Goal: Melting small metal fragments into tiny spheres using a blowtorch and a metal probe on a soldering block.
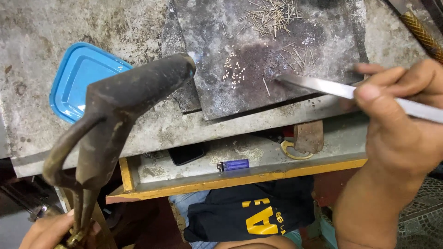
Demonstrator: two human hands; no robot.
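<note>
Held low at the frame's bottom edge by the left hand point(48, 230), whose grip is closed on its base, is a dark torch point(120, 106). Steel tweezers point(323, 86) are pinched by the right hand point(397, 124), tips touching the dark slab point(258, 60) on the tabletop point(41, 27), near what are possibly tiny beads point(234, 70).

**Operator's body: what's showing**

Both arms are showing bare, no sleeves, gloves, rings or watch in view. Left hand point(46, 230) is only partly showing at the bottom-left edge; right hand point(399, 124) and its forearm are filling the right side, nails trimmed short. Torso is wearing a dark navy/black T-shirt point(251, 212) with a yellow printed graphic (creased, bunching at the lap). Light blue fabric is peeking out beside it, probably trousers.
</note>
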